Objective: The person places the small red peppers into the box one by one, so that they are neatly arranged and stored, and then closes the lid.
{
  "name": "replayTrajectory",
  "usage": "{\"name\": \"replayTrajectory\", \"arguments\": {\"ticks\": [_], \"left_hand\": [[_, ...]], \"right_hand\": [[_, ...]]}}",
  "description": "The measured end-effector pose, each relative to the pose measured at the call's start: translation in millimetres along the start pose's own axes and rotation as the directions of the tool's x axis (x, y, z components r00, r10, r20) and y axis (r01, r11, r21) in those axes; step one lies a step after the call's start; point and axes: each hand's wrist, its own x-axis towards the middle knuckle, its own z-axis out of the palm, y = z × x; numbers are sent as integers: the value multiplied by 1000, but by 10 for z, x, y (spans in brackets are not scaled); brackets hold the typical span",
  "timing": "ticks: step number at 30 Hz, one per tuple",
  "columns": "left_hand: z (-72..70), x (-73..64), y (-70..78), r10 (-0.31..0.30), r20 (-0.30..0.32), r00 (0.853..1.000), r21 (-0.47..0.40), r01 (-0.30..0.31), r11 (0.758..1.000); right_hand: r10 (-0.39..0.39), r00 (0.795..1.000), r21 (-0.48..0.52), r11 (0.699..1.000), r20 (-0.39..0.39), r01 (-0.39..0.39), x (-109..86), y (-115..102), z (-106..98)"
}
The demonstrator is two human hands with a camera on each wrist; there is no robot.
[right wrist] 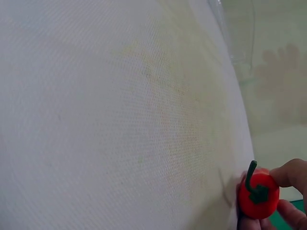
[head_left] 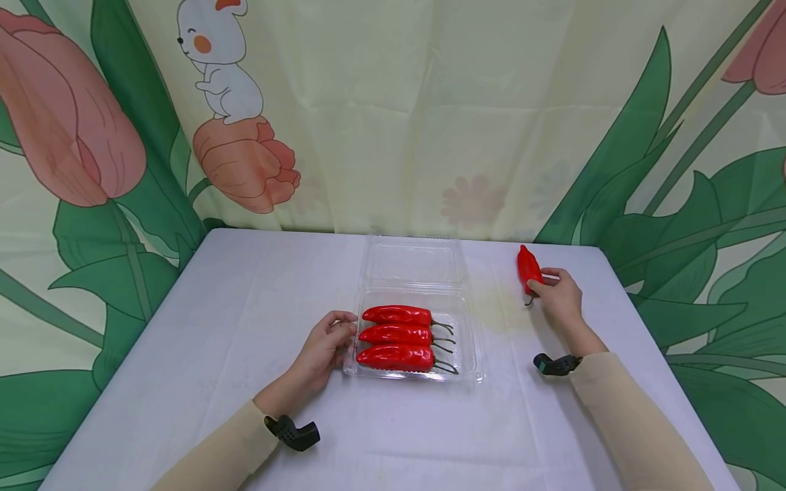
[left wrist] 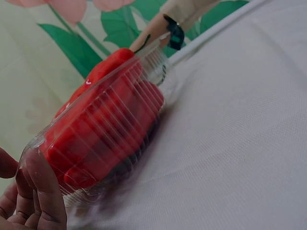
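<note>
A clear plastic clamshell box (head_left: 468,348) lies with its lid folded back on the table's middle. Three red chili peppers (head_left: 398,335) with green stems lie side by side in its base. My left hand (head_left: 324,344) pinches the box's left rim; in the left wrist view its fingers (left wrist: 44,184) are at the ribbed wall. Off to the right, my right hand (head_left: 560,297) holds another red chili pepper (head_left: 528,267) between thumb and fingers. In the right wrist view that pepper (right wrist: 258,200) shows its stem end, close to the tablecloth.
A white cloth (head_left: 424,436) covers the table. The box's transparent lid (head_left: 414,262) extends toward the table's back edge. Behind hangs a curtain (head_left: 381,123) printed with tulips and a white animal. Each wrist wears a black camera (head_left: 555,365).
</note>
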Motion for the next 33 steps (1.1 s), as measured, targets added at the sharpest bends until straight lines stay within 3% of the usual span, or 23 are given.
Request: {"name": "replayTrajectory", "arguments": {"ticks": [23,33], "left_hand": [[-3,5,15,0,-11,1000,16,1,1000],[1,1,43,-3,-8,1000,17,4,1000]], "right_hand": [[20,1000,81,996,23,-22,-87,-130,30],[-25,999,57,998,46,23,-179,-221,17]]}}
